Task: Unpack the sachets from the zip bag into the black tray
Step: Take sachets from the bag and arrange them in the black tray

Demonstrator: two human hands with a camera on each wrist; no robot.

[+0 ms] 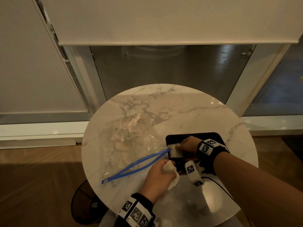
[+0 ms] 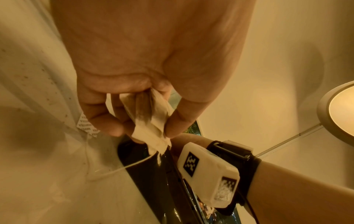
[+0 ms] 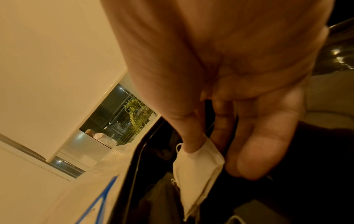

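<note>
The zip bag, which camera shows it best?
Head view: the whole zip bag lies open on the table, blue strip toward the left hand. The right wrist view catches only its edge; the left wrist view shows no clear sign of it.

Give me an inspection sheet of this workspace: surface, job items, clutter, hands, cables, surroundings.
Surface: round marble table.
Job's things: open zip bag lying flat, blue zip toward the person, sachets still inside; black tray to its right.
Clutter: nothing seen.
Hands: left hand grips a crumpled sachet beside the tray; right hand pinches another sachet over the tray.
Cables: black cable from the right wrist camera.
Surroundings: lowered roller blind, dark window, wood floor.
</note>
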